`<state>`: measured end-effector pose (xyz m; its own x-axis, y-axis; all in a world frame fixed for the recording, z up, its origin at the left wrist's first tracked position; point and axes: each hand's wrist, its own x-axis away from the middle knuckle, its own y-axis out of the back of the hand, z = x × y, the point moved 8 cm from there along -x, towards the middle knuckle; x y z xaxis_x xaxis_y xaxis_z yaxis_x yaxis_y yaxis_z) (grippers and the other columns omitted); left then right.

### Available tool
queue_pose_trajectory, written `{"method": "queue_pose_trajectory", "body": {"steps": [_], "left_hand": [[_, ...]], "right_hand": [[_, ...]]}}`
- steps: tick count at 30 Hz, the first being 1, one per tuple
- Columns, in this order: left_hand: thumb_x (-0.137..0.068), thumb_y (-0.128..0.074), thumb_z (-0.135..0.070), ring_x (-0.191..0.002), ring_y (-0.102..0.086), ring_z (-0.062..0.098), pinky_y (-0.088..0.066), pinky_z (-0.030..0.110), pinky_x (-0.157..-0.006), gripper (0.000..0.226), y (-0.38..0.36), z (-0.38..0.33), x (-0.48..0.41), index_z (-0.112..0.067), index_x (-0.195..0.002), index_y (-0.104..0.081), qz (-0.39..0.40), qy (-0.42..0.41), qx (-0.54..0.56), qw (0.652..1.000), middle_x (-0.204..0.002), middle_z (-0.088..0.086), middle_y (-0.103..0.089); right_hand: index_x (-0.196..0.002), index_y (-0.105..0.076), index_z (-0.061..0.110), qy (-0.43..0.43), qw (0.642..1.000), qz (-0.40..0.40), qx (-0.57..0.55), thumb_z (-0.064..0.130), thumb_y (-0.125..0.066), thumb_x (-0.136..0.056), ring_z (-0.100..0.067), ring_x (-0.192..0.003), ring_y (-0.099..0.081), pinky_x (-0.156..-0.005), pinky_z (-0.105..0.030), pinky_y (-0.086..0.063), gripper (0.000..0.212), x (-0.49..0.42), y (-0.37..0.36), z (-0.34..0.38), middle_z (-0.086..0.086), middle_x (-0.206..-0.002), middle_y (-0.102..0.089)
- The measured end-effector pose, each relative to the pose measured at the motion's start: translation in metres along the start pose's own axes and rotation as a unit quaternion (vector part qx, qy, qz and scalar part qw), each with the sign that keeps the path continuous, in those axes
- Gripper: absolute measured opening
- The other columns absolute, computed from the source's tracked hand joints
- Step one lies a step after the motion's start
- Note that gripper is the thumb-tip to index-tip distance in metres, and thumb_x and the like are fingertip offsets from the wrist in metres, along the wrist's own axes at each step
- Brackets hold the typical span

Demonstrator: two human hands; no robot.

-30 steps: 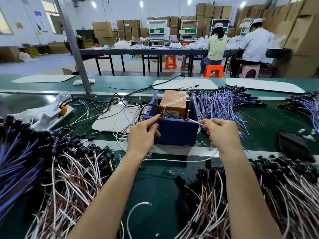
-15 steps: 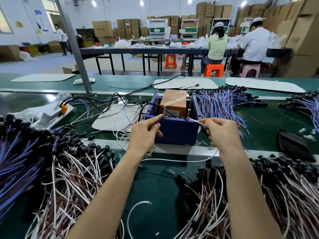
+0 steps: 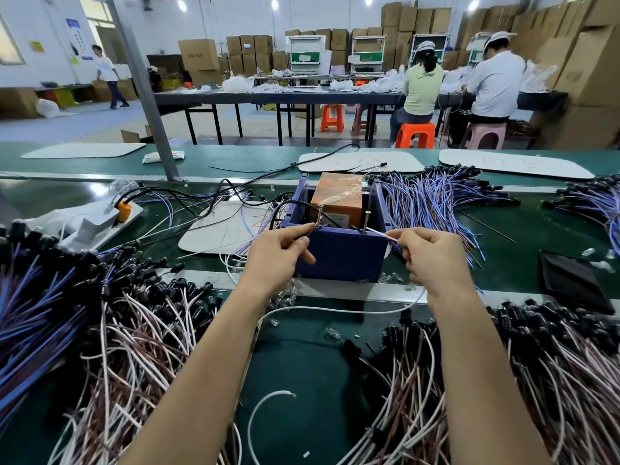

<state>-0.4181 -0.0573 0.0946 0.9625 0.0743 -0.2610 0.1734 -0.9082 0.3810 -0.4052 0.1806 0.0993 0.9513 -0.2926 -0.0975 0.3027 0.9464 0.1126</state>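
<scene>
Factory assembly hall, green conveyor belt (image 3: 235, 162), wire bundles (image 3: 432, 203), stacked cartons (image 3: 416, 20)

**Around the Workbench**

Heaps of pink-and-white leads (image 3: 134, 347) with black plugs crowd the green belt (image 3: 302, 364) on both sides. Blue leads (image 3: 432, 199) fan out farther back, near a black tray (image 3: 570, 280). Beyond, two seated workers (image 3: 422, 85) face a long table (image 3: 268, 97) before stacked cardboard boxes (image 3: 593, 62).
</scene>
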Motion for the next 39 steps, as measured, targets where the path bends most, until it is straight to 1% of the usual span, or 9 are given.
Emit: {"method": "queue_pose_trajectory", "body": {"steps": [8,16,20,25,28,30,33,36,39], "left_hand": [[-0.097,-0.053,-0.011,-0.039,-0.027,0.004,-0.029,0.014,-0.042,0.029,0.003,-0.002,0.001,-0.023,-0.121,-0.066,0.019,0.007,0.013,1.000,-0.063,-0.004,-0.070],[-0.097,-0.054,-0.012,-0.045,-0.027,0.007,-0.030,0.022,-0.047,0.029,0.002,-0.004,0.001,-0.021,-0.123,-0.065,0.025,0.017,0.015,0.999,-0.065,-0.003,-0.071],[-0.097,-0.054,-0.011,-0.045,-0.027,0.007,-0.030,0.022,-0.047,0.029,0.003,-0.004,0.002,-0.020,-0.123,-0.064,0.025,0.020,0.018,0.999,-0.066,-0.002,-0.071],[-0.098,-0.053,-0.012,-0.044,-0.029,0.006,-0.031,0.020,-0.047,0.029,0.003,-0.004,0.002,-0.020,-0.124,-0.064,0.027,0.021,0.018,0.999,-0.067,-0.001,-0.072],[-0.098,-0.053,-0.013,-0.039,-0.031,0.003,-0.029,0.014,-0.043,0.029,0.003,-0.005,0.003,-0.020,-0.124,-0.064,0.031,0.017,0.013,0.999,-0.068,0.000,-0.072],[-0.098,-0.053,-0.013,-0.039,-0.031,0.002,-0.030,0.012,-0.042,0.029,0.003,-0.005,0.003,-0.019,-0.124,-0.064,0.032,0.017,0.016,0.999,-0.066,-0.003,-0.071],[-0.098,-0.053,-0.012,-0.039,-0.036,0.001,-0.034,0.011,-0.042,0.029,0.003,-0.005,0.003,-0.019,-0.124,-0.064,0.035,0.024,0.027,0.999,-0.061,-0.008,-0.070],[-0.099,-0.051,-0.011,-0.039,-0.040,0.004,-0.036,0.012,-0.041,0.030,0.002,-0.005,0.004,-0.019,-0.125,-0.063,0.039,0.042,0.051,0.997,-0.062,-0.006,-0.070],[-0.100,-0.047,-0.010,-0.039,-0.044,0.006,-0.037,0.016,-0.041,0.031,0.000,-0.009,0.007,-0.016,-0.127,-0.062,0.048,0.066,0.076,0.994,-0.063,-0.004,-0.070]], "right_hand": [[-0.065,-0.072,0.020,-0.002,1.000,-0.006,-0.001,0.006,-0.053,-0.086,-0.013,-0.049,-0.027,-0.047,-0.025,-0.021,0.031,0.000,0.000,0.000,0.001,-0.053,-0.041],[-0.068,-0.073,0.020,0.000,1.000,0.002,0.005,0.006,-0.052,-0.087,-0.014,-0.050,-0.025,-0.049,-0.027,-0.020,0.031,0.002,0.001,0.003,-0.007,-0.060,-0.039],[-0.069,-0.072,0.020,-0.001,1.000,-0.008,0.004,0.006,-0.052,-0.087,-0.016,-0.052,-0.023,-0.050,-0.028,-0.019,0.030,0.003,0.004,0.004,-0.009,-0.063,-0.037],[-0.067,-0.072,0.021,0.003,1.000,-0.025,0.005,0.008,-0.055,-0.085,-0.014,-0.049,-0.025,-0.047,-0.027,-0.023,0.028,0.003,0.010,0.005,0.002,-0.049,-0.036],[-0.070,-0.073,0.018,0.011,0.999,-0.029,0.009,0.008,-0.056,-0.087,-0.015,-0.051,-0.027,-0.049,-0.028,-0.024,0.026,0.002,0.007,0.006,0.004,-0.045,-0.039],[-0.067,-0.071,0.022,0.014,0.999,-0.025,0.016,0.008,-0.055,-0.088,-0.014,-0.050,-0.032,-0.050,-0.026,-0.026,0.030,0.003,0.003,0.006,0.012,-0.038,-0.043],[-0.066,-0.069,0.025,0.014,0.999,-0.019,0.023,0.009,-0.054,-0.089,-0.009,-0.049,-0.038,-0.050,-0.023,-0.029,0.032,0.004,0.000,0.007,0.016,-0.036,-0.047],[-0.071,-0.072,0.021,0.022,0.999,-0.036,0.024,0.010,-0.056,-0.088,-0.012,-0.048,-0.034,-0.048,-0.023,-0.029,0.027,0.004,0.006,0.011,0.013,-0.037,-0.044],[-0.076,-0.073,0.017,0.029,0.998,-0.058,0.019,0.011,-0.057,-0.089,-0.013,-0.049,-0.035,-0.043,-0.022,-0.032,0.021,0.004,0.016,0.017,0.003,-0.051,-0.047]]}}
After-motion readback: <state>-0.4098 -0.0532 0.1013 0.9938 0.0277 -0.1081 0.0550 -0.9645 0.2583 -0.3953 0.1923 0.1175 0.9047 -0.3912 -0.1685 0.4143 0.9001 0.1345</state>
